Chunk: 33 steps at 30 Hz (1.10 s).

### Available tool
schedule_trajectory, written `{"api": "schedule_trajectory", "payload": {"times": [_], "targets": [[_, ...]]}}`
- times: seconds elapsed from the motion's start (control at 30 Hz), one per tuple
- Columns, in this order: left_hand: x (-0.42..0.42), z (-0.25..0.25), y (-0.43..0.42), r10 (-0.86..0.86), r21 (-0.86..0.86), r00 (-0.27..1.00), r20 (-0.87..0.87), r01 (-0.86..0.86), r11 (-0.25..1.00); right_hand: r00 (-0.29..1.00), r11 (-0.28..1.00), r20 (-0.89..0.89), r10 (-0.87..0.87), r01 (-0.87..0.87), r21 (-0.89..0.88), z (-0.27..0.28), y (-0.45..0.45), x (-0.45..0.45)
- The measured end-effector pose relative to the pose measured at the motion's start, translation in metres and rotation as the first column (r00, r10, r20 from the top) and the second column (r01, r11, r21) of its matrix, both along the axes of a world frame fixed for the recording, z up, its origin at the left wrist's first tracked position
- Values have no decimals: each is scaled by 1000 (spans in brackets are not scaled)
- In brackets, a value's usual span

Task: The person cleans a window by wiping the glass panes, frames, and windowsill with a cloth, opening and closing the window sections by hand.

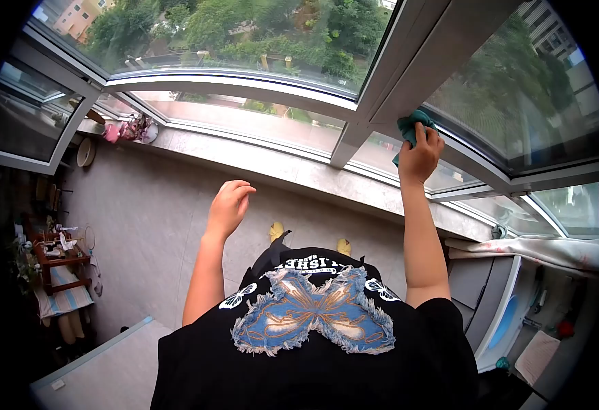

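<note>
Right grip (pixel 420 157) is clutching a teal cloth (pixel 409 126) against the window frame (pixel 374 102), left grip (pixel 229 207) is loosely open; pale sill (pixel 244 152) just below the frame, grey floor (pixel 142 205) lower down.

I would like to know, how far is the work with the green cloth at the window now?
Done: no finished part can be told; the window frame shows no clear wiped edge. In hand: the right hand holds the cloth at one corner; the left hand looks empty. Left: probably the frame beyond that corner.
</note>
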State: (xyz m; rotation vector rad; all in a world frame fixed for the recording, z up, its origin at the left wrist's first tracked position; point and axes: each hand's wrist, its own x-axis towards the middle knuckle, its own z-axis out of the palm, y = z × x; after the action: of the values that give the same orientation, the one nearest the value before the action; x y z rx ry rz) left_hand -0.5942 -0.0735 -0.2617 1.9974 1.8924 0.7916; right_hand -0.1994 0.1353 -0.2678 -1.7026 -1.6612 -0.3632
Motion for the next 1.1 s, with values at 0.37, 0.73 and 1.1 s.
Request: {"api": "schedule_trajectory", "payload": {"times": [0.37,0.73,1.1], "targets": [[-7,-21,41,-102,-55,993,59,105,993,924,995,-368,-101,95,-32,-33,-3,70],[59,4,123,-433,61,894,114,428,902,-728,963,-660,-185,-267,24,-99,-113,-14],[122,-8,167,-490,230,871,27,472,851,-902,946,-414,120,-23,323,-156,-171,79]]}}
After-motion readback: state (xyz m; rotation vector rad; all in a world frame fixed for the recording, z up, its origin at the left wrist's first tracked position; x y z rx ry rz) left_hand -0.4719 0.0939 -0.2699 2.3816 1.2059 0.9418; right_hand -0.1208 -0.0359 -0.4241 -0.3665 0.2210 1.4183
